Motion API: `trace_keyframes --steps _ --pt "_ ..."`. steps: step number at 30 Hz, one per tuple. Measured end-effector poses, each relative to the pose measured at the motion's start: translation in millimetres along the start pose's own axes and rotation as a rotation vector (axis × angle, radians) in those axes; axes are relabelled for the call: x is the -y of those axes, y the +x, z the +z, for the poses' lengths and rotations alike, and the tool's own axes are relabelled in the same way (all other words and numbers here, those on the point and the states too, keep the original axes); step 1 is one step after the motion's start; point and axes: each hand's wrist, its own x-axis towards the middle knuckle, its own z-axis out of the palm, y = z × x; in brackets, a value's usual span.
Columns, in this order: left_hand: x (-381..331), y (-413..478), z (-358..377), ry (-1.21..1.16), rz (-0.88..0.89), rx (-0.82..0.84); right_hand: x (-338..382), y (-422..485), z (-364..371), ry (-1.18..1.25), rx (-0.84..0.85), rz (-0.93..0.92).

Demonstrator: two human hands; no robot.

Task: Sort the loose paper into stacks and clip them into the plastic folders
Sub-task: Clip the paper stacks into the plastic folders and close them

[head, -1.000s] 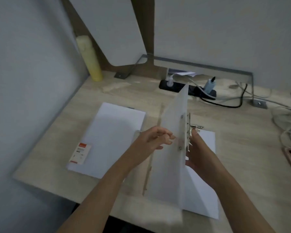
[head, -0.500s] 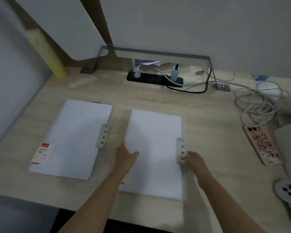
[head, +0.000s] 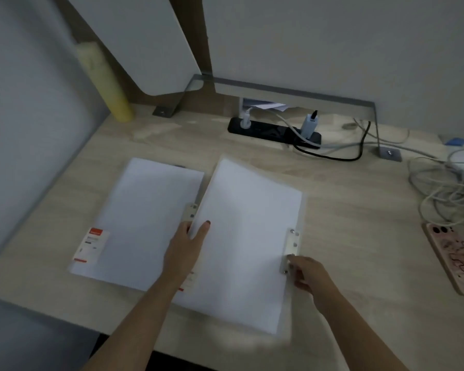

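We have shut the plastic folder (head: 248, 236) flat, just overlapping the clip edge of the labelled folder (head: 145, 218), left hand (head: 184, 250) pinching its edge nearest that folder, right hand (head: 304, 274) gripping its metal clip strip (head: 292, 247); this stack seems filed.

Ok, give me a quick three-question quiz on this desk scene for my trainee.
1. True or false: the left folder carries a red-topped label.
2. Where on the right folder is the right hand? A metal clip; B top corner; C bottom corner.
3. What pink thing lies on the desk, right of both folders?
Key: 1 true. 2 A. 3 the phone.
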Motion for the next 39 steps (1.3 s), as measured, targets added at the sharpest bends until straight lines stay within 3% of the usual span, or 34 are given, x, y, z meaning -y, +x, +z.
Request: trace_keyframes --steps 6,10,15,20,23,27,29,32,34,36,39 --pt "25 44 -96 0.106 0.064 -0.182 26 -4 98 -0.038 0.133 -0.14" --pt "58 80 -150 0.17 0.007 -0.206 39 0 160 -0.135 0.163 -0.21" --pt "90 117 -181 0.23 -0.022 -0.153 34 12 211 -0.317 0.06 -0.27" --pt "104 117 -179 0.127 -0.066 -0.015 27 13 225 -0.372 -0.079 -0.315" --pt "104 116 -182 0.155 -0.041 -0.011 29 11 228 -0.398 -0.034 -0.328" --pt "106 105 -193 0.162 -0.021 0.134 22 -6 228 -0.493 0.086 -0.34" --pt "117 88 -201 0.26 0.009 0.239 4 -20 228 -0.609 0.153 -0.382" --pt "137 64 -214 0.593 0.105 0.405 -24 -43 237 -0.847 0.216 -0.457" --pt "148 62 -217 0.742 0.215 0.378 -40 -43 241 -1.019 0.084 -0.557" --pt "149 69 -218 0.771 0.321 0.309 -45 -35 245 -1.075 0.059 -0.576" --pt "141 86 -220 0.804 0.336 0.305 -36 -30 248 -1.17 0.076 -0.552"
